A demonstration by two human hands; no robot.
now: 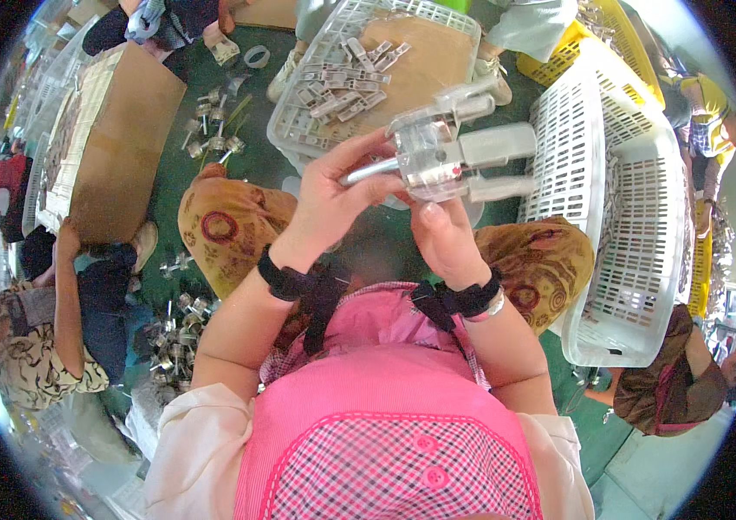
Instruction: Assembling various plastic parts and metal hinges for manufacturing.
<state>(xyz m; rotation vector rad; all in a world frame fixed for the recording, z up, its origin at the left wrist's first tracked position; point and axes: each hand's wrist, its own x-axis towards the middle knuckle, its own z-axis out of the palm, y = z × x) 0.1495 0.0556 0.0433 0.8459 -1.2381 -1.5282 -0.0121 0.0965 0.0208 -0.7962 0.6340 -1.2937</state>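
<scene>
Above my lap, both hands hold a clear plastic fitting (430, 159) with a round hub, a metal rod and several flat clear arms pointing away to the right. My left hand (342, 186) is closed around the rod side, thumb and fingers pressed against the hub. My right hand (447, 238) grips the hub from below; its thumb shows, while its other fingers are mostly hidden behind the fitting. Beyond my hands, several clear plastic clips (342, 91) lie in a loose pile on cardboard (424, 65) over an upturned white crate (285, 121).
White slatted baskets (563, 108) stand at my right, with a yellow crate (558, 52) behind. A large cardboard box (121, 143) is at the left, a person's hand (67, 238) against it. Metal-and-plastic fittings (181, 334) lie on the green floor (251, 108). Other people sit around.
</scene>
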